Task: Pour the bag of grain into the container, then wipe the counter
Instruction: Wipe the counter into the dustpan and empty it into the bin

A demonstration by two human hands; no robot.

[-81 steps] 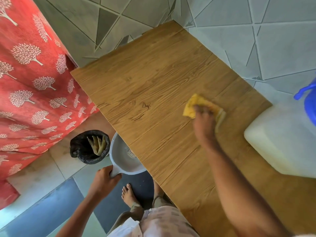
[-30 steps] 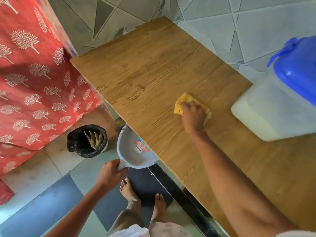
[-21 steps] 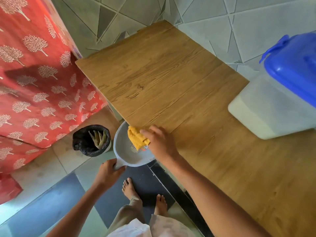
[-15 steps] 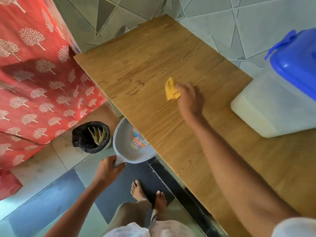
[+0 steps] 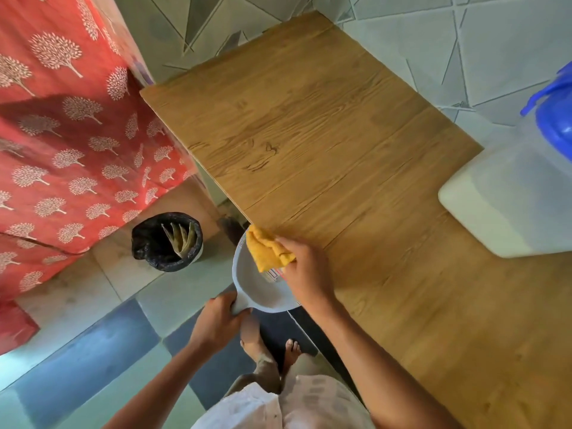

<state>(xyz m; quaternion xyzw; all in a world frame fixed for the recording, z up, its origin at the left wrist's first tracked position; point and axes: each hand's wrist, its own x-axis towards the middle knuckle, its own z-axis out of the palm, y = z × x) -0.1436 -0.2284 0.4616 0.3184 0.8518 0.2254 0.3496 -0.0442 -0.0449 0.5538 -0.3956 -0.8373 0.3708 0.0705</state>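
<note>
My right hand grips a yellow cloth at the front edge of the wooden counter, with the cloth hanging over a grey dustpan. My left hand holds the dustpan by its handle, just below the counter's edge. A translucent container with a blue lid stands on the counter at the right, pale grain showing in its lower part.
A small bin with a black liner stands on the tiled floor left of the dustpan. A red cloth with white tree prints hangs at the left. My bare feet are on a dark mat below the counter.
My right hand has swept the cloth from the middle of the counter back to its front edge, over the dustpan. The left hand has kept the dustpan under the edge.
</note>
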